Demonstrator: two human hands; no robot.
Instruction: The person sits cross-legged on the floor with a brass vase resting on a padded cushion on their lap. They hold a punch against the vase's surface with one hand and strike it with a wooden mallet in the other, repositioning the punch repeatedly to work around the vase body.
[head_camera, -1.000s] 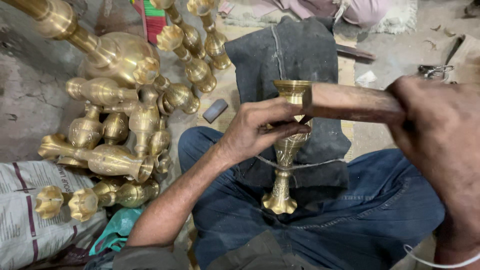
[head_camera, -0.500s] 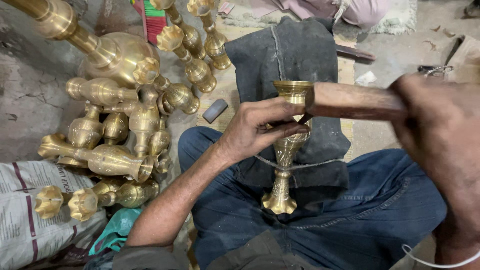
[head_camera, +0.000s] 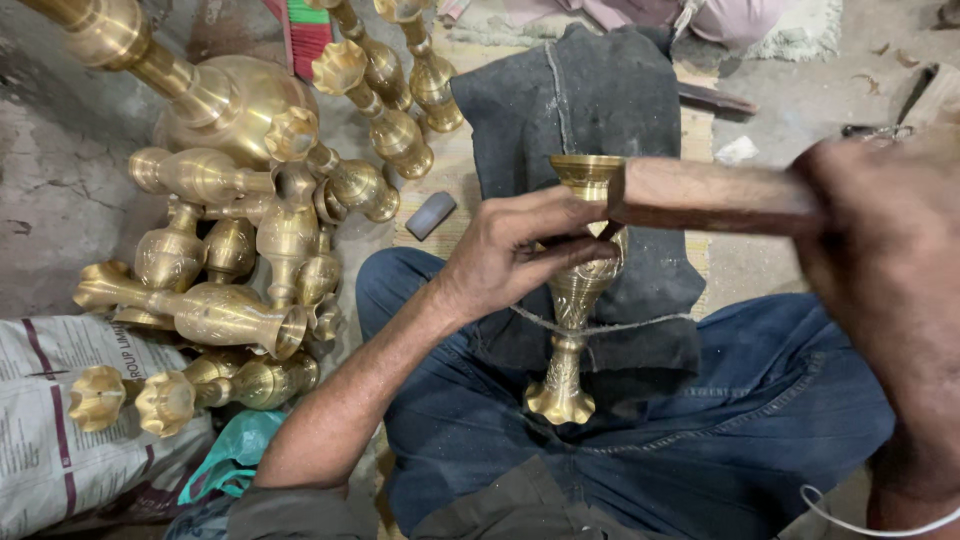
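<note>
fingers (head_camera: 560, 215) of the left hand (head_camera: 510, 255) are wrapped around the upper body of a slim, engraved brass vase with a flared scalloped foot (head_camera: 570, 300), clamped on it just under its round rim. the vase lies lengthwise over a dark grey cloth (head_camera: 590, 110) draped across the lap, on blue denim trousers (head_camera: 700, 420), rim pointing away from the person and foot toward the waist. to the right of those fingers, the right hand (head_camera: 890, 270), large and blurred near the camera, is closed on a brown wooden block-like tool (head_camera: 710, 195) whose end meets the vase at its rim. well to the left of the fingers lies a heap of similar golden brass vases (head_camera: 250, 240) on the bare floor, with a printed sack (head_camera: 60, 420) below them. judging by the pattern already covering the held vase, the work on this piece seems far along; whether the heap is finished or waiting cannot be told.
</note>
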